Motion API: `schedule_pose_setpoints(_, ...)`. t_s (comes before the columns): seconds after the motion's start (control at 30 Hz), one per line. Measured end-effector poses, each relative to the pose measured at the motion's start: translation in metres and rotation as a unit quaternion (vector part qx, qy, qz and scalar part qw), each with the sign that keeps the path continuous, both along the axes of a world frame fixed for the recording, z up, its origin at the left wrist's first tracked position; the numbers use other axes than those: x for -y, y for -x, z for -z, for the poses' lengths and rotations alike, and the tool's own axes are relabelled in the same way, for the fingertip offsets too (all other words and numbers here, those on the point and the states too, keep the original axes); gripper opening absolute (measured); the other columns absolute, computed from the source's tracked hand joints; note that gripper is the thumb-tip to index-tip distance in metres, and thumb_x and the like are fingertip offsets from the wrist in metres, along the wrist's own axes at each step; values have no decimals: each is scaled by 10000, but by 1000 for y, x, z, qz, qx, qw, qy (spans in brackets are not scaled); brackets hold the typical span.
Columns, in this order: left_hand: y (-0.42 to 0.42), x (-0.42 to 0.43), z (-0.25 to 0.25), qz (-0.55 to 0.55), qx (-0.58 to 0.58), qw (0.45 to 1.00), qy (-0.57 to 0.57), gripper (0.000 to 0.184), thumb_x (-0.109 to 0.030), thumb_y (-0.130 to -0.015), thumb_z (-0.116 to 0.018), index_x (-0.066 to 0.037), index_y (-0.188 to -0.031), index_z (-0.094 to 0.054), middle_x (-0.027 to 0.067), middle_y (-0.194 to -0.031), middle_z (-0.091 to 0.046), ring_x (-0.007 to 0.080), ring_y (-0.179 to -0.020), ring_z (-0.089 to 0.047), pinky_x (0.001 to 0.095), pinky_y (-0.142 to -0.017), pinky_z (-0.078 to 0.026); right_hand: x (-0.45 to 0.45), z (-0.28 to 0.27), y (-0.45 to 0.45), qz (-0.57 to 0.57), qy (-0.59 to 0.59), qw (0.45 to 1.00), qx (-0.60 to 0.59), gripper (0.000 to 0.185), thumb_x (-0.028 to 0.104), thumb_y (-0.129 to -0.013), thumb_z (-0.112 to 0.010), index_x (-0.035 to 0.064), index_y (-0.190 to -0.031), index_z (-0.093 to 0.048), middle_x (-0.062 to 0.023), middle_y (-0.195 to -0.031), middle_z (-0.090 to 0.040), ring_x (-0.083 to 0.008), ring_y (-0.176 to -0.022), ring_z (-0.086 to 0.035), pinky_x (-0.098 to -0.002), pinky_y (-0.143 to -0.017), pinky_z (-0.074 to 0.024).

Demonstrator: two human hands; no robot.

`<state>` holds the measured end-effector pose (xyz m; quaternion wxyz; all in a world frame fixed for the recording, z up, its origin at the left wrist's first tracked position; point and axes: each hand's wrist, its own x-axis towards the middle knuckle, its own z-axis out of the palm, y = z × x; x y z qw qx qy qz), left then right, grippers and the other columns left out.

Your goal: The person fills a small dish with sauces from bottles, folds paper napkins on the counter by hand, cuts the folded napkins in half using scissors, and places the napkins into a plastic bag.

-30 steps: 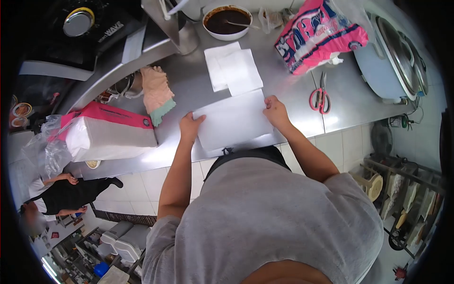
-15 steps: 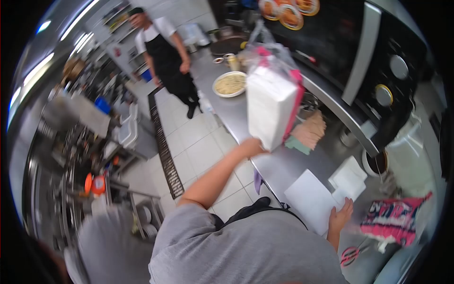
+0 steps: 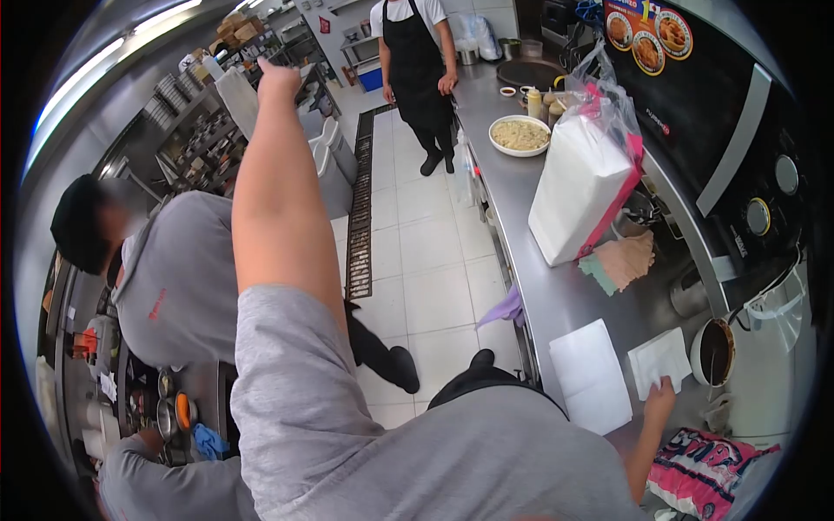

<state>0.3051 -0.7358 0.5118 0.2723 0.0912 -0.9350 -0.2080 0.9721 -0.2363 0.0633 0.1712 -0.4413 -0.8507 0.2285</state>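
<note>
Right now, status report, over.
Left grip outstretched forward. Right grip touching small white squarish papers, large white rectangular paper beside them. Pink printed plastic bag near right forearm.

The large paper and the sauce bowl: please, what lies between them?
The small papers lie between the large paper and the sauce bowl, with the right hand on them; the head view shows this.

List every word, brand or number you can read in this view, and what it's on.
"FUJIDENZO", small but seemingly so, on the black microwave door.
"1", large, on the food-picture sticker; its other lettering is too small to read.
Too small: white lettering beside the dials and red print on a co-worker's grey shirt.
Unclear: bold lettering on the pink bag.
</note>
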Motion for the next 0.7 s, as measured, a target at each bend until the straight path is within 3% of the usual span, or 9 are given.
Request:
schedule_pose_setpoints(0.13, -31, -54, -23, 64, -156, 986, 10, 968, -338, -805, -652, -74, -1484, -14, 277, -1194, -569, 360, -1081, -592, 428, -933, -458, 19, -60, 18, 31, -74, 993, -90, 240, 20, -834, -572, -26, -1068, -553, -256, -976, -604, -407, -907, -591, -406, -791, -464)
schedule_pose_setpoints(0.27, -101, -155, -19, 286, -342, 894, -38, 660, -308, -812, -668, -10, -1311, -355, 238, -1001, -640, 340, -936, -638, 396, -809, -497, 59, -104, 33, 50, -28, 993, -100, 269, 58, -884, -556, -42, -1133, -533, -215, -1037, -627, -345, -946, -611, -351, -814, -465)
schedule_pose_setpoints(0.3, -134, -188, -7, 394, -394, 825, -99, 736, -57, -801, -588, -54, -1452, -245, 151, -871, -589, 281, -790, -562, 380, -750, -462, 64, -102, 34, 29, 7, 984, -175, 271, 64, -892, -554, -46, -1139, -534, -192, -1049, -629, -315, -959, -611, -341, -825, -463)
schedule_pose_setpoints(0.33, -179, -211, 9, 441, -302, 836, -124, 756, -54, -770, -618, -120, -1441, -275, 119, -1014, -546, 220, -733, -545, 343, -680, -478, 70, -95, 34, 8, 39, 968, -248, 273, 70, -900, -551, -49, -1146, -535, -170, -1061, -631, -286, -972, -612, -331, -835, -462)
schedule_pose_setpoints(0.4, -221, -245, 61, 552, -295, 779, -27, 394, -207, -783, -717, -70, -1102, -530, 95, -820, -620, 172, -740, -615, 301, -650, -488, 86, -98, 29, 4, 178, 900, -399, 280, 80, -909, -555, -48, -1157, -542, -133, -1075, -629, -235, -988, -606, -319, -853, -459)
schedule_pose_setpoints(0.5, -301, -275, 142, 749, -165, 642, -17, 456, -207, -816, -670, -150, -1249, -541, 99, -837, -590, 259, -752, -596, 355, -698, -498, 111, -115, 24, 85, 398, 738, -539, 293, 38, -858, -587, -51, -1137, -572, -106, -1039, -630, -204, -960, -605, -309, -851, -464)
schedule_pose_setpoints(0.57, -325, -291, 204, 789, -28, 613, -8, 324, -175, -837, -636, -120, -1156, -615, 108, -912, -635, 261, -764, -613, 340, -697, -504, 98, -77, -14, 81, 386, 822, -410, 289, 8, -801, -574, -35, -1087, -596, -72, -997, -641, -190, -898, -608, -300, -828, -464)
schedule_pose_setpoints(0.6, -340, -299, 233, 787, 40, 614, -44, 268, -156, -826, -628, -99, -1088, -641, 126, -904, -636, 294, -809, -610, 372, -721, -500, 100, -65, -34, 94, 258, 911, -307, 242, 22, -762, -554, 4, -989, -639, -52, -887, -659, -162, -801, -603, -300, -761, -470)
schedule_pose_setpoints(0.7, -380, -316, 335, 792, 105, 601, -29, 210, -90, -806, -626, -81, -1009, -677, 137, -902, -656, 307, -855, -619, 386, -747, -503, 106, -90, -76, 35, 117, 991, -60, 230, -1, -669, -491, -6, -861, -616, -201, -743, -604, -277, -680, -595, -345, -649, -465)
